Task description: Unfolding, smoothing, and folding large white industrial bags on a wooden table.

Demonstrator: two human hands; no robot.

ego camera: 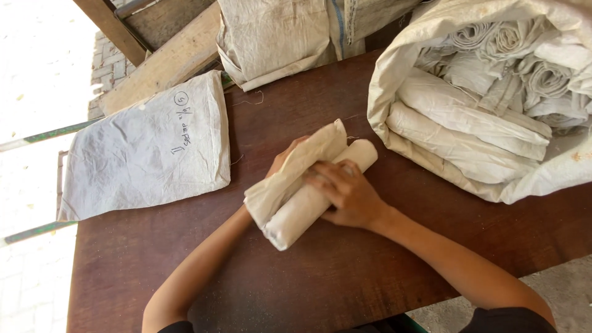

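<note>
A rolled white cloth bag (308, 200) lies slantwise on the dark brown table (345, 271), with a loose flap folded over its far side. My right hand (345, 194) presses down on top of the roll, fingers curled over it. My left hand (282, 159) is mostly hidden under the flap, gripping the roll from the left side; only the fingertips show.
A big open white sack (493, 185) at the right holds several rolled cloth bags (468, 117). A flat white bag with handwriting (148, 154) lies at the table's left. Another folded sack (277, 37) and wooden planks (166, 55) sit at the far edge.
</note>
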